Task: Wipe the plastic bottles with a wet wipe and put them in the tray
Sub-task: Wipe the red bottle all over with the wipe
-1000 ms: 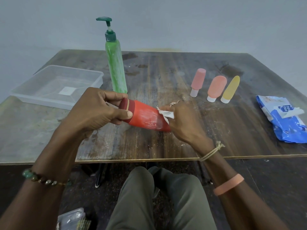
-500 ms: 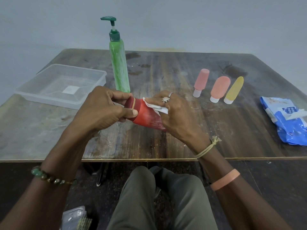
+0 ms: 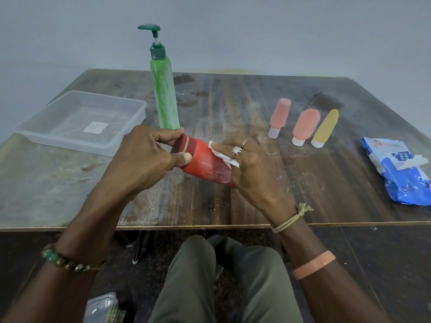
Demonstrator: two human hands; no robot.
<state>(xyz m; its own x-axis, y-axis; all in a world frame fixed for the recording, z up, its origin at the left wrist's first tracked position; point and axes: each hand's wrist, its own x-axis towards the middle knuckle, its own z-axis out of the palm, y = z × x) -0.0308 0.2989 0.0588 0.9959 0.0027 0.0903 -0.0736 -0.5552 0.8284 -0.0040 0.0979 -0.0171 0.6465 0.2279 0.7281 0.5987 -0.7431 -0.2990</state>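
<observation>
A red plastic bottle (image 3: 205,163) lies sideways in the air above the table's near half. My left hand (image 3: 144,157) grips its dark red cap end between thumb and fingers. My right hand (image 3: 245,164) wraps the bottle's other end and presses a white wet wipe (image 3: 221,153) against its top side. A clear plastic tray (image 3: 79,121) with nothing in it sits at the left. A tall green pump bottle (image 3: 164,94) stands just behind my left hand. A pink bottle (image 3: 279,116), an orange bottle (image 3: 305,125) and a yellow bottle (image 3: 325,127) lie at the right.
A blue wet-wipe pack (image 3: 401,171) lies at the table's right edge with a wipe sticking out. The wooden table (image 3: 233,101) is stained and scuffed. My knees (image 3: 221,276) are below the front edge. A wall rises behind the table.
My right hand has slid the wipe along the red bottle from its far end toward the cap, then back a little. My left hand holds the cap end steady.
</observation>
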